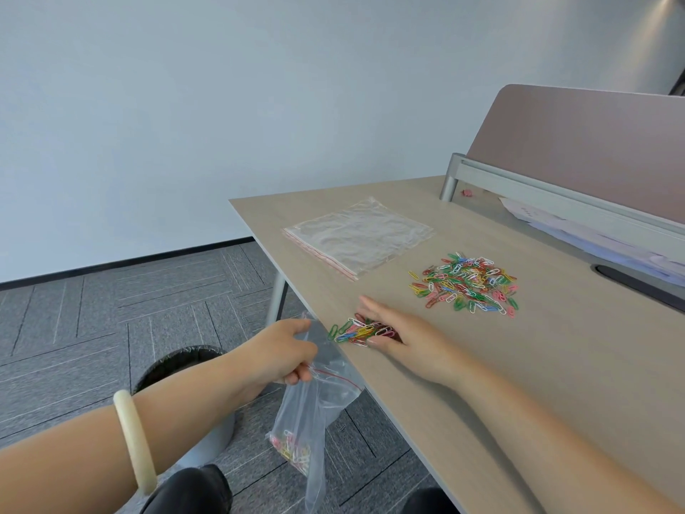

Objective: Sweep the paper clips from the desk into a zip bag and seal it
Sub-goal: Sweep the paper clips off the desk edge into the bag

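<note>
At the left edge of the desk (482, 383), right hand (404, 337), fingers straight and together, lay behind clips (352, 332); left hand (283, 352) pinched the bag (315, 409) mouth. Judged risk: narrow opening, clips spilling past

A pale wall (222, 105) meets grey patterned carpet (111, 309); a mauve divider panel (593, 150) backs the wooden desk (556, 365).

Cream-white, smooth, thick rounded bangle (135, 439) rings the wrist behind the left hand (281, 350). Forearms either side of the bangle are bare. Below the bangle: black, slightly glossy trousers (192, 491) over the knees.
</note>
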